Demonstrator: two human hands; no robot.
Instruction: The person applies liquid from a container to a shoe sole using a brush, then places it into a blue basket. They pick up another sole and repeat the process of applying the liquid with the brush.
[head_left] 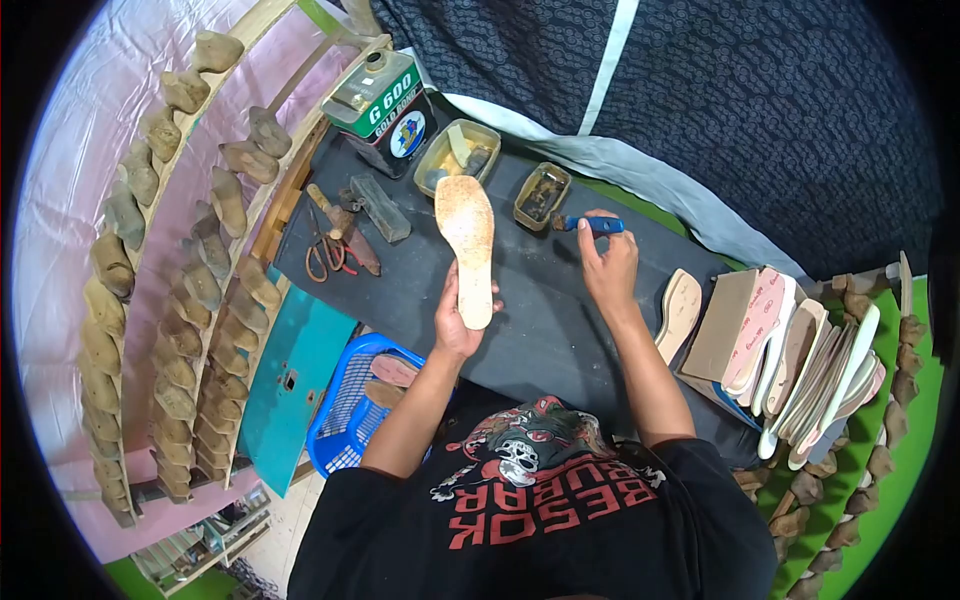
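A tan shoe insole point(466, 225) with a speckled, glossy-looking front part is gripped at its heel end by my left hand point(459, 317), above the dark table. My right hand point(609, 262) is closed around a blue-handled brush point(598, 225), whose dark bristles point left. Those bristles are close to a small rectangular tub point(543, 196) with brown, stained contents. Behind the insole stands a larger yellowish tub point(481, 138) holding a pale flat piece and something grey.
A G 600 metal can point(375, 115) stands at the back left. Scissors point(325, 252), a knife point(360, 250) and a grey block point(381, 208) lie left. Many insoles point(800, 360) are stacked right, beside a single insole point(680, 312). Shoe lasts point(125, 215) line racks; a blue basket point(335, 430) sits below.
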